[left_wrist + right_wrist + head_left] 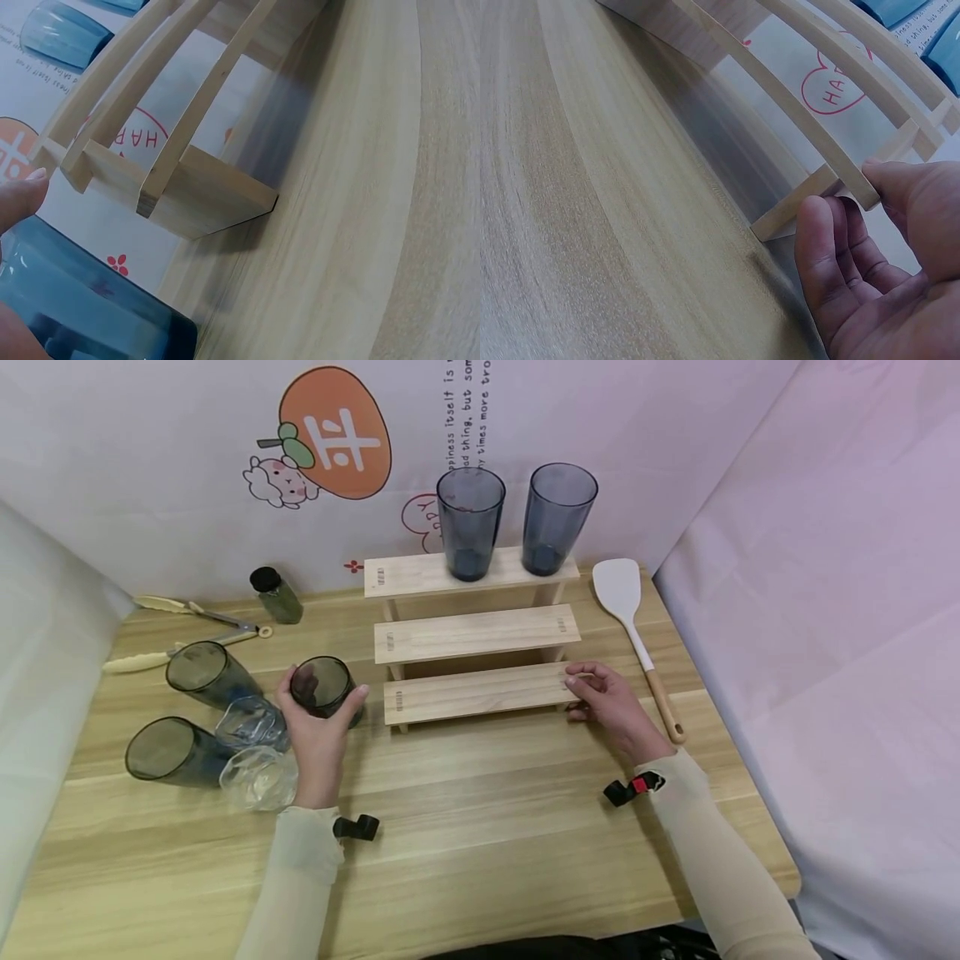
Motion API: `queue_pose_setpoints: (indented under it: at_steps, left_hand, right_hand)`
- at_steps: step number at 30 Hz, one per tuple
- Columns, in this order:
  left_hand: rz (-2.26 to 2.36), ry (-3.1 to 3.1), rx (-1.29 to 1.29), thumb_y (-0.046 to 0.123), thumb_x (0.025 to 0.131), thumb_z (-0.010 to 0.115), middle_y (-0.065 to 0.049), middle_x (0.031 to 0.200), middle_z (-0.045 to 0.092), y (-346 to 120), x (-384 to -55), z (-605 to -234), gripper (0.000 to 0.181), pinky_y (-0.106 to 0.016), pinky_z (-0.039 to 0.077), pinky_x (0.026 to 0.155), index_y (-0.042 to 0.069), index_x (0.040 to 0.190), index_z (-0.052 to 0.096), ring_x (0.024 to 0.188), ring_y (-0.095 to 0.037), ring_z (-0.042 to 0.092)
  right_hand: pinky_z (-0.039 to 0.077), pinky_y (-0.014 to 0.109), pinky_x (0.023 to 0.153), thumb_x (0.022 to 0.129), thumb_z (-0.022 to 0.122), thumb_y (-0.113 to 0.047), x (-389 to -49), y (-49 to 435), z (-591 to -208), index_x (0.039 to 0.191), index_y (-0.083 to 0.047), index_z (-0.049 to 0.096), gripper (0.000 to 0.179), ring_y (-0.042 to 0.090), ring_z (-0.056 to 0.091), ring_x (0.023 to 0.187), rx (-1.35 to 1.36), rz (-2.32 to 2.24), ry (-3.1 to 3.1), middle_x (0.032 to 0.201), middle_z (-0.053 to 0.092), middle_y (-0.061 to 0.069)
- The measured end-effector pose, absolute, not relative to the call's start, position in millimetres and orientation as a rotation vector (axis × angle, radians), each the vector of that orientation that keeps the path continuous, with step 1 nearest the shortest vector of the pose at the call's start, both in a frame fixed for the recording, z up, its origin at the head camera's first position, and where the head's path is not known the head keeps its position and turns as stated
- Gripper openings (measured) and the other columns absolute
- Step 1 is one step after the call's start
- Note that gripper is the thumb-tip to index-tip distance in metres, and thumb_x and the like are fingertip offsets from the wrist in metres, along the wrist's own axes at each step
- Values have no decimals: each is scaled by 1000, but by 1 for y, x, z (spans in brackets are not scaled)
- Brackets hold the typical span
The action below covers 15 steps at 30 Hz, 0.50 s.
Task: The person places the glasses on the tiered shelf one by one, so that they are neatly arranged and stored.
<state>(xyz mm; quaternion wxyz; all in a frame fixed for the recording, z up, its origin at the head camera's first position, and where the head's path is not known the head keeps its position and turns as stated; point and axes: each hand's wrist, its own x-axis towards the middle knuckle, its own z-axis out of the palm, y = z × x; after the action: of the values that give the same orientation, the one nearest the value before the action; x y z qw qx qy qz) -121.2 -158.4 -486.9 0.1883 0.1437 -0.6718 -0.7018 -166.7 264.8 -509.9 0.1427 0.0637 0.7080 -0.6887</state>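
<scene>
Okay, got a smoky tumbler (323,686) in the left hand (318,739), with fingers curled round one side and thumb round the other, spread about as wide as the glass. Holding it rim up, near the lip. Can't tell about contact between its base and the tabletop (487,852).

Over at the right hand (617,708), pinching the end of the wooden rack's (476,635) lowest board, thumb above and fingertips tucked below, so only a narrow gap there. Basically looking at a three-step rack running from those right fingertips across toward the left thumb, with the near end just beside the held tumbler.

Up past the right fingers, on the top step: two blue-grey glasses (471,531), side by side and upright. Just beyond the right knuckles, a white spatula (638,642) with a wooden handle, lying flat on the table.

On the outer side of the left fingers, quite a cluster: two more tall dark glasses (212,677), plus two clear glasses (253,724) between those and the left hand. Farther out past the left fingertips, a black-capped jar (281,602) and some cream-tipped tongs (167,605), spread apart.
</scene>
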Motion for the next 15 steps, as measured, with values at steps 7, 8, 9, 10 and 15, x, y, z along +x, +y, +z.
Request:
queue_pose_setpoints:
  at_steps: [7,8,9,10,15]
  left_hand:
    - [-1932,-1893,394,25,78,91,-2,145,45,-158,-124,-488,90,-42,32,112,17,149,37,134,-18,40]
    - [-1925,-1898,394,26,78,91,-2,145,45,-158,-125,-487,90,-41,32,112,17,149,38,134,-18,40]
    - [-1917,-1902,393,25,78,91,-2,144,46,-158,-125,-488,89,-41,32,112,16,148,38,134,-18,40]
    - [-1909,-1905,389,26,78,91,-2,144,46,-159,-125,-487,88,-41,32,112,16,148,39,133,-18,41]
    - [-1896,-1904,346,23,79,91,-4,142,49,-161,-126,-483,85,-40,33,111,12,147,41,131,-19,43]
  right_hand:
    - [60,38,74,97,71,-30,-167,265,-509,129,-10,60,39,23,65,81,186,-1990,2035,111,62,10]
    - [60,38,74,97,71,-29,-167,265,-509,129,-9,60,39,23,64,81,186,-1993,2031,111,62,9]
    - [60,38,74,97,71,-29,-167,265,-509,128,-9,60,39,23,64,81,187,-1994,2030,111,62,9]
    - [60,38,74,97,71,-29,-167,265,-509,128,-10,61,38,23,64,81,187,-1994,2031,111,62,9]
    - [60,39,74,97,71,-30,-167,265,-510,128,-9,61,38,23,64,80,183,-1996,2031,110,63,9]
